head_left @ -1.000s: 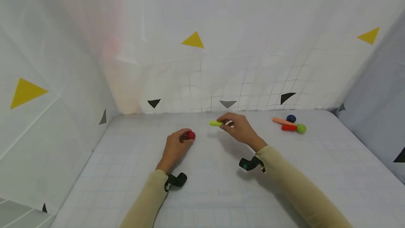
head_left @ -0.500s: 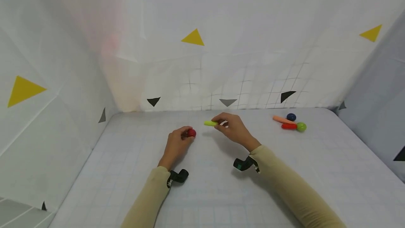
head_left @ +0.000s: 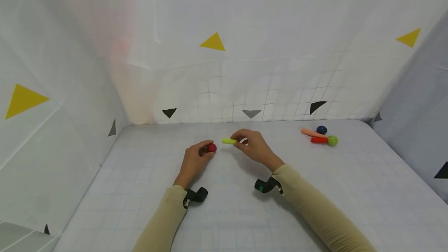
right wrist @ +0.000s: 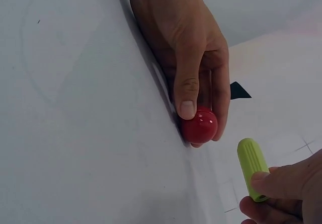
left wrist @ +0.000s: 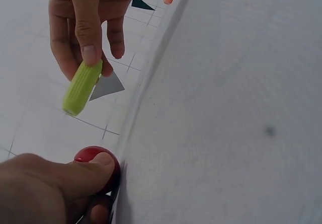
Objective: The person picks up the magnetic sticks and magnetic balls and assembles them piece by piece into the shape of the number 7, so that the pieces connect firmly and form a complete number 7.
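Note:
My left hand (head_left: pixel 194 162) holds a shiny red ball (head_left: pixel 211 148) low at the tabletop, thumb on one side and fingers on the other. In the right wrist view the red ball (right wrist: pixel 201 128) shows a smooth, glossy surface. To its right, my right hand (head_left: pixel 254 146) pinches a short yellow-green ribbed peg (head_left: pixel 228 141) by one end. The peg's free end points left toward the ball, with a small gap between them. In the left wrist view, the ribbed peg (left wrist: pixel 81 89) hangs tilted from thumb and fingers, and my left thumb covers part of the ball.
At the back right of the white table (head_left: pixel 224 221) lie a red peg (head_left: pixel 319 140) with a green ball (head_left: pixel 332 140) at its end, an orange peg (head_left: pixel 312 132) and a dark blue ball (head_left: pixel 321 130). White sheets (head_left: pixel 280 65) enclose the table.
My right hand has moved left with the yellow-green peg, bringing it closer to the red ball. My left hand has stayed almost in place, holding the ball.

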